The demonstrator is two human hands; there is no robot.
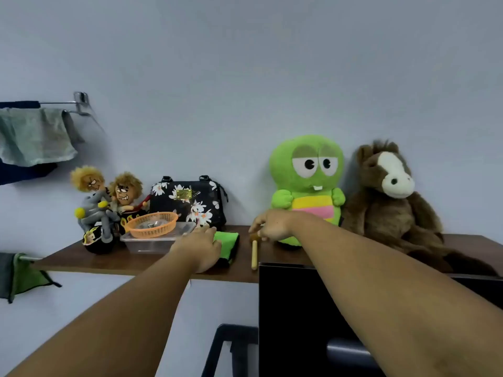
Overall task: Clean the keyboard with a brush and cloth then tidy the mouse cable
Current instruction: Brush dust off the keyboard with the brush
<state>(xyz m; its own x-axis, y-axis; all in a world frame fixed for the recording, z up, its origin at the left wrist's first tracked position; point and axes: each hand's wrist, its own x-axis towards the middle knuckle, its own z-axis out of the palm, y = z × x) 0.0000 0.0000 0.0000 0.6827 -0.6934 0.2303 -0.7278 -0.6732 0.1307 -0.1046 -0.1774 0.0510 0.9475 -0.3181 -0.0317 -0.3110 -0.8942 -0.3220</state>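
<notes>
A folded green cloth [228, 242] with a dark edge lies on the brown wall shelf [81, 261]. My left hand [200, 244] rests flat on the cloth's left part, fingers spread, holding nothing. A brush with a pale wooden handle [254, 253] lies on the shelf just right of the cloth, handle pointing toward me. My right hand [269, 225] hovers over the brush's far end, fingers curled downward and apart, with nothing in it. The brush head is partly hidden by that hand. No keyboard or mouse is in view.
On the shelf stand a clear plastic box [152, 242] with an orange basket [152, 223], two dolls [106, 202], a floral bag [190, 201], a green plush [307, 186] and a brown horse plush [394, 202]. A black monitor [299, 317] rises below. Towels hang at left [32, 137].
</notes>
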